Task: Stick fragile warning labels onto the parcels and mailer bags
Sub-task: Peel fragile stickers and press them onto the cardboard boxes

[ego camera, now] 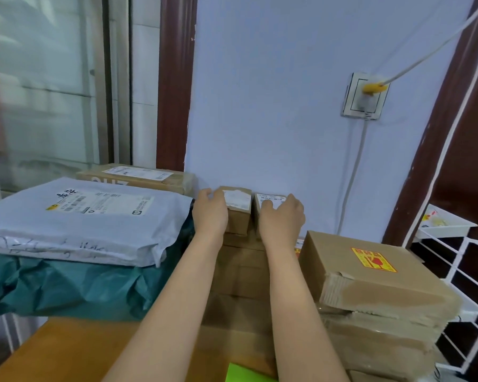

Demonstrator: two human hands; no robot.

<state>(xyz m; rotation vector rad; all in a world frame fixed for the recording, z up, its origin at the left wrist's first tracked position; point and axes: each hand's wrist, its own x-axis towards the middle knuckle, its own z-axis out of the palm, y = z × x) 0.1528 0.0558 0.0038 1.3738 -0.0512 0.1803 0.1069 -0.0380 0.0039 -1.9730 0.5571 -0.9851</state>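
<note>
Two small brown parcels stand side by side against the wall on top of a cardboard stack. My left hand point(209, 213) grips the left small parcel point(238, 205) from its left side. My right hand point(283, 216) grips the right small parcel point(268, 201), fingers curled over its white shipping label. To the right a brown box point(370, 274) carries a yellow and red fragile label point(373, 259). On the left a grey mailer bag point(80, 219) lies on a green mailer bag point(66, 288).
A flat carton point(138, 176) sits behind the grey bag by the window. A wall socket point(364, 95) with a yellow plug and hanging cable is above right. A white wire rack point(458, 260) stands at the right. A green sheet point(243, 373) lies on the wooden table point(66, 351).
</note>
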